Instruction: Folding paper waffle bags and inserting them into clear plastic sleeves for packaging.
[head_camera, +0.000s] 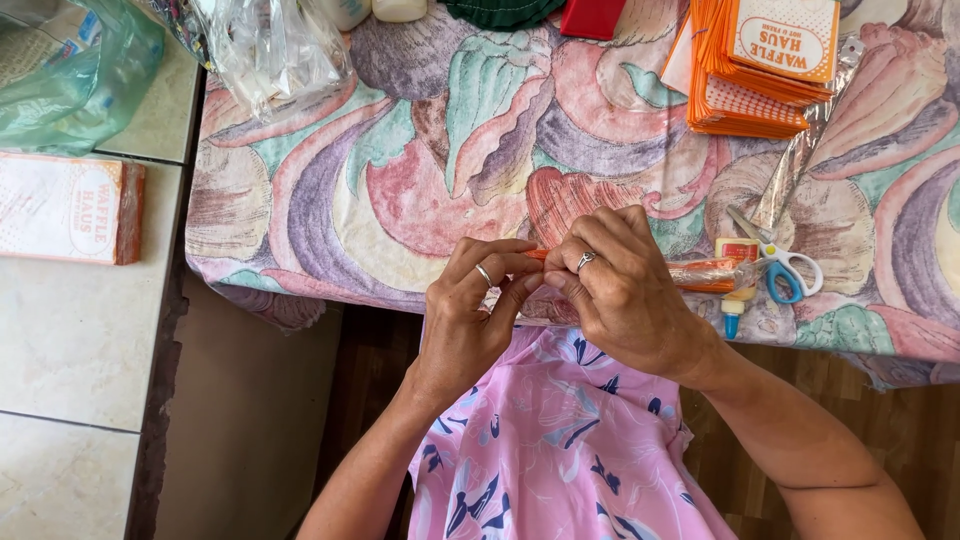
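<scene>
Much of what we hold is hidden: our two hands close over the near end of a thin orange packet (700, 272) in clear crinkly wrap, and only its far stretch shows, running right from our knuckles along the near edge of the patterned tablecloth (450, 190). Our left hand (468, 315) pinches it between thumb and bent fingers, pressed against our right hand (618, 290), whose fingers curl down over the same spot; we cannot tell what the fingertips grip underneath. Each hand wears one silver ring.

Just right of the packet lie one pair of scissors (778, 262) with blue loop handles and metal blades, one small glue bottle (733, 318) with a blue cap, and one small yellow and red box (738, 249), partly covered. Beyond the scissors, a strip of clear film (805, 150) runs up to one fanned stack of orange and white paper sleeves (760, 70), cut off by the top edge. Far left of the packet, off the cloth on the pale tiled counter, sits one wrapped orange bundle (70, 208), with a green plastic bag (85, 70) above it, also cropped.
</scene>
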